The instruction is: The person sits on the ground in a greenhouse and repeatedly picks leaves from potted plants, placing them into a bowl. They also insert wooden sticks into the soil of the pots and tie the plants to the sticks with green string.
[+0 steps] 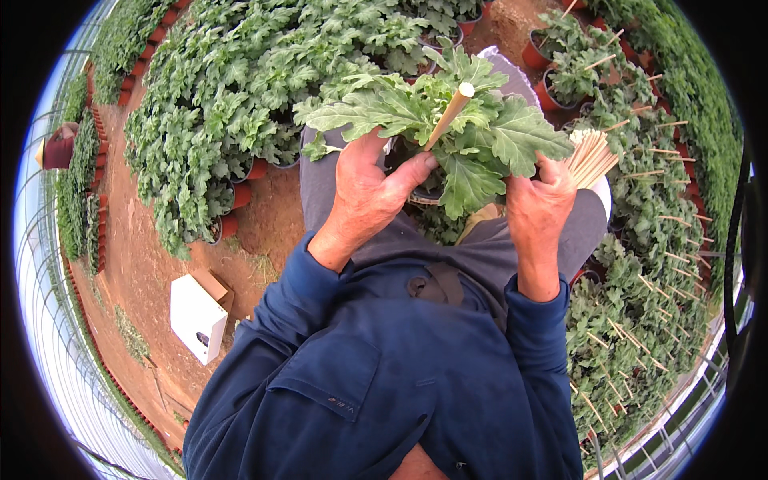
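Observation:
A leafy potted plant (468, 174), like a chrysanthemum, stands before me between my knees. A pale wooden stake (449, 116) rises slanted from its middle. My left hand (375, 186) is at the plant's left side, its thumb against the stake's lower visible part; its fingers are partly hidden under leaves. My right hand (542, 207) is at the right side, thumb and fingertips at the edge of a large leaf; whether it pinches the leaf cannot be told. The pot is mostly hidden. A bundle of wooden stakes (591, 157) stands just beyond my right hand, in a white container (603, 193).
Dense potted plants (240, 90) stand at the left and ahead. At the right are many staked plants (642, 288). A white box (198, 315) lies on bare soil (138, 240) at lower left. Another person (59, 149) is at the far left.

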### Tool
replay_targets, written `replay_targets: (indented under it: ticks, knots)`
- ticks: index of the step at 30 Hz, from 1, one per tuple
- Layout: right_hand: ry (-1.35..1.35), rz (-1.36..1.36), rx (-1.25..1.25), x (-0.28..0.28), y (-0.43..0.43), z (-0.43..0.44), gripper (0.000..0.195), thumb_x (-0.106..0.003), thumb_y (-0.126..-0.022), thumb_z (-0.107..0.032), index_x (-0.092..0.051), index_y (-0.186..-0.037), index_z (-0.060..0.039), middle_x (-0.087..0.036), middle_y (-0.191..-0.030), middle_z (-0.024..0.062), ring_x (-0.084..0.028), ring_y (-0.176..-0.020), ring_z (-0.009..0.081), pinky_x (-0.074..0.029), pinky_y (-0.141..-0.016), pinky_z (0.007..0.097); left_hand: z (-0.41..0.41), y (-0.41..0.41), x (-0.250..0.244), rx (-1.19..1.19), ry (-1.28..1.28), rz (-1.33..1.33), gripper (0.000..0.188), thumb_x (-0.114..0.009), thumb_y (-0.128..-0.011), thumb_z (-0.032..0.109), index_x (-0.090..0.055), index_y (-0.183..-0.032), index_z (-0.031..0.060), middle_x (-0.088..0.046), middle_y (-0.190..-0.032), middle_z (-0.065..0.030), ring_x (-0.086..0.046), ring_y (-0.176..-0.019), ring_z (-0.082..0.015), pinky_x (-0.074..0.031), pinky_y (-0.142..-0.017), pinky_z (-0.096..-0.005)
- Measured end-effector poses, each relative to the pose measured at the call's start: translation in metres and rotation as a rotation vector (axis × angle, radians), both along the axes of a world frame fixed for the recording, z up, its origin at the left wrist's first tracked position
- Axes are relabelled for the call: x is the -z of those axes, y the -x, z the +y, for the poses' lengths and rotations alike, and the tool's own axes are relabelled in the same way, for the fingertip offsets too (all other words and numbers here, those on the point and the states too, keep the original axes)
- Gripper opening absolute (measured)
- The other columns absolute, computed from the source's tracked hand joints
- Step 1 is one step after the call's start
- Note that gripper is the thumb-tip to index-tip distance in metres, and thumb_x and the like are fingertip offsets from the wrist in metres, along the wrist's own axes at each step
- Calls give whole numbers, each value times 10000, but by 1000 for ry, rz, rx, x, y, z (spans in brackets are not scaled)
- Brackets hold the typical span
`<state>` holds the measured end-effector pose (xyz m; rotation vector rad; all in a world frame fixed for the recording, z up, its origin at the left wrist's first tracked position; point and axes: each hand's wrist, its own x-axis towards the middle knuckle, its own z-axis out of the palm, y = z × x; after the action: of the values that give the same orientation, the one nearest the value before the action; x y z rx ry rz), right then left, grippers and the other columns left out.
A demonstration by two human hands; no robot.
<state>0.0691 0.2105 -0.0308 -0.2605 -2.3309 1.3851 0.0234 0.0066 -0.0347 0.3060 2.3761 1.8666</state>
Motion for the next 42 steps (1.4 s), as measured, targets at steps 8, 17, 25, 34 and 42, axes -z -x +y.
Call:
replay_targets:
  ticks: [8, 17, 25, 34, 42]
  knots:
    - [4, -148, -79, -17, -1, 1, 210, -650, -819, 17, -690, -1025, 16, -724, -926, 88, -663, -814, 156, -510, -738, 295, -4, 18, -5, 108, -143, -120, 365, -760, -818, 91, -660, -1147, -33, -695, -1074, -58, -598, -976, -130, -475, -901, -292]
    - [233, -51, -105, 0, 2, 14, 174, -681, -836, 18, -704, -1008, 26, -727, -945, 42, -666, -797, 93, -529, -718, 230, 0, 24, -8, 167, -319, -234, 356, -751, -834, 59, -642, -1162, -23, -682, -1120, -51, -588, -1015, -134, -464, -940, -298]
    - [-31, 23, -69, -8, 23, 33, 172, -662, -877, 5, -713, -1040, -8, -647, -940, 18, -623, -843, 95, -489, -734, 234, -5, 23, 0, 230, -259, -173, 351, -787, -815, 64, -662, -1133, -15, -705, -1116, -55, -622, -1009, -124, -503, -895, -290]
    - [-301, 15, -405, -20, 48, 42, 234, -729, -736, -24, -681, -965, -19, -589, -844, 13, -560, -733, 97, -431, -652, 232, -3, 25, -7, 189, -291, -207, 295, -750, -832, 35, -711, -1124, 35, -721, -1051, -44, -649, -916, -121, -528, -853, -273]
    - [140, -130, -290, -10, 54, 47, 129, -698, -874, -14, -711, -1001, 3, -673, -932, 5, -620, -801, 60, -501, -731, 211, -5, 29, -11, 189, -158, -233, 367, -787, -794, 73, -662, -1126, -23, -704, -1108, -68, -631, -996, -149, -488, -924, -307]
